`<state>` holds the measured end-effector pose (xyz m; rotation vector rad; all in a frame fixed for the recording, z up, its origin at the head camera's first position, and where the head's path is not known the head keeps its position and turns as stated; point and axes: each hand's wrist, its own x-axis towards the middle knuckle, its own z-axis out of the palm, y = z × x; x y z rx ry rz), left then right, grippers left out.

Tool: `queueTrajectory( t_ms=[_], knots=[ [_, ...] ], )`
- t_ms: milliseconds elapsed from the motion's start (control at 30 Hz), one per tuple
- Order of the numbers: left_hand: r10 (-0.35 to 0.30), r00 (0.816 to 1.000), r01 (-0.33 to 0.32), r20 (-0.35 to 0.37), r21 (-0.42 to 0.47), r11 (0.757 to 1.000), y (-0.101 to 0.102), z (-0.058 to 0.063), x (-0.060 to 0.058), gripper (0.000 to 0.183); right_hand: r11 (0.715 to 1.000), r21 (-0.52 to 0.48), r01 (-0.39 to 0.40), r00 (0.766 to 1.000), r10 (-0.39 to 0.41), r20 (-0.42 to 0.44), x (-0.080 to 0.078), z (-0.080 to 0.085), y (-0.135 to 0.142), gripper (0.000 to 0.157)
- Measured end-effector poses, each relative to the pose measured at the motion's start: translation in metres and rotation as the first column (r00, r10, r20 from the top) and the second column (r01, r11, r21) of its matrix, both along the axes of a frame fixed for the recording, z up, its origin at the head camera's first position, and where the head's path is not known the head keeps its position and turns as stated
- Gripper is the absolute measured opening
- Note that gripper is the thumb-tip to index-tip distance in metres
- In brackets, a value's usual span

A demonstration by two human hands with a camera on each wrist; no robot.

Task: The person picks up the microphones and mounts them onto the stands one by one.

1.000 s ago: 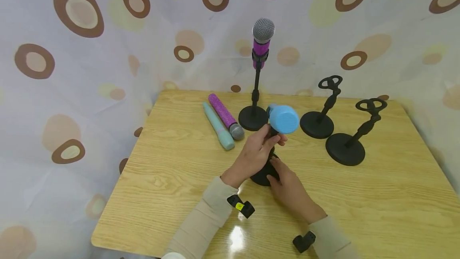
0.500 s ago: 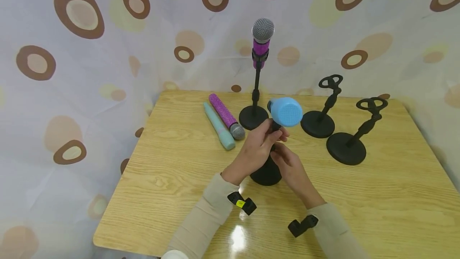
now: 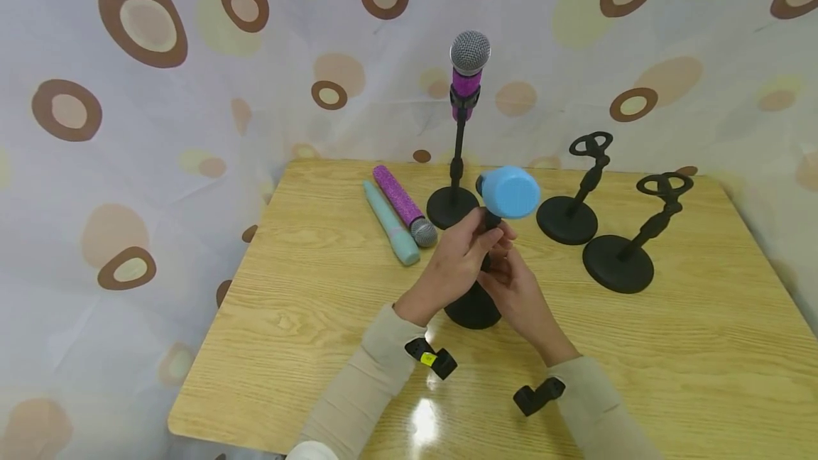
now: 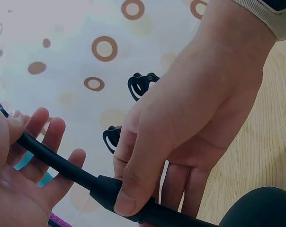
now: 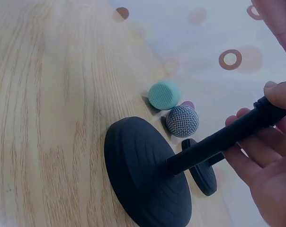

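A blue-headed microphone (image 3: 511, 192) sits at the top of a black microphone stand (image 3: 471, 309), whose round base is on the table. Just under the microphone, my left hand (image 3: 452, 263) holds the upper pole; in the left wrist view its thumb lies on the pole, with several fingers spread behind. Lower down, my right hand (image 3: 520, 298) pinches the thicker collar (image 4: 105, 188) of the pole between thumb and fingers. The right wrist view shows the lower pole (image 5: 214, 147) rising from the base into the right hand. The microphone's handle is mostly hidden.
Behind stands another stand holding a purple microphone (image 3: 469, 62). A teal microphone (image 3: 392, 224) and a glittery purple microphone (image 3: 402, 199) lie left of the hands. Two stands with bare clips (image 3: 567, 218) (image 3: 618, 263) are at right. A patterned cloth hangs behind the wooden table (image 3: 255, 368).
My right hand has risen from the base to the pole's collar and grips it. The blue microphone has moved slightly up and right, while the left hand keeps its hold.
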<state>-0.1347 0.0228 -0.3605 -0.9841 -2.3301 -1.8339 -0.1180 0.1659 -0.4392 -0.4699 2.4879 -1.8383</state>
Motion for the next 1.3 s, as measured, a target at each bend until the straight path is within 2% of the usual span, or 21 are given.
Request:
queueTrajectory(
  t_ms=[133, 300, 433, 600, 667, 767, 900, 1000, 1167, 1300],
  knots=[
    [0.005, 1.000, -0.005, 0.001, -0.008, 1.000, -0.001, 0.000, 0.000, 0.018, 1.000, 0.014, 0.028, 0.999, -0.028, 0.035, 0.000, 0.005, -0.004, 0.051],
    [-0.006, 1.000, 0.006, -0.005, -0.013, 1.000, -0.002, 0.001, 0.000, 0.018, 0.993, 0.109, 0.042, 0.999, -0.041, -0.008, -0.002, 0.007, -0.008, 0.045],
    [-0.013, 1.000, 0.013, -0.004, -0.007, 1.000, -0.002, 0.002, 0.000, 0.018, 0.982, 0.178, 0.056, 0.997, -0.046, -0.059, -0.010, -0.005, -0.006, 0.038],
    [-0.007, 1.000, 0.007, -0.013, -0.003, 1.000, -0.001, 0.002, 0.000, 0.017, 0.976, 0.213, 0.050, 0.996, -0.033, -0.084, -0.017, -0.022, -0.003, 0.039],
    [-0.007, 1.000, 0.007, -0.019, -0.002, 1.000, -0.001, 0.001, 0.000, 0.017, 0.980, 0.198, 0.032, 0.997, -0.018, -0.070, -0.016, -0.027, -0.001, 0.042],
    [-0.013, 1.000, 0.013, -0.023, 0.003, 1.000, -0.001, 0.000, -0.001, 0.017, 0.992, 0.126, -0.004, 0.999, 0.010, -0.044, -0.012, -0.032, 0.003, 0.043],
    [-0.012, 1.000, 0.012, -0.015, 0.006, 1.000, 0.000, -0.001, -0.001, 0.017, 0.999, 0.028, -0.035, 0.998, 0.036, -0.050, -0.008, -0.031, 0.006, 0.037],
    [-0.005, 1.000, 0.005, -0.012, 0.001, 1.000, 0.000, 0.000, 0.000, 0.018, 0.999, 0.023, -0.030, 0.998, 0.032, -0.055, -0.006, -0.023, 0.006, 0.039],
    [-0.001, 1.000, 0.001, -0.016, -0.006, 1.000, 0.000, 0.000, 0.000, 0.018, 0.999, 0.043, -0.016, 1.000, 0.016, -0.006, -0.007, -0.009, 0.002, 0.053],
    [-0.002, 1.000, 0.002, -0.017, 0.008, 1.000, 0.000, -0.001, 0.000, 0.017, 0.999, 0.048, 0.004, 1.000, -0.005, 0.023, -0.008, -0.006, 0.000, 0.051]
  ],
)
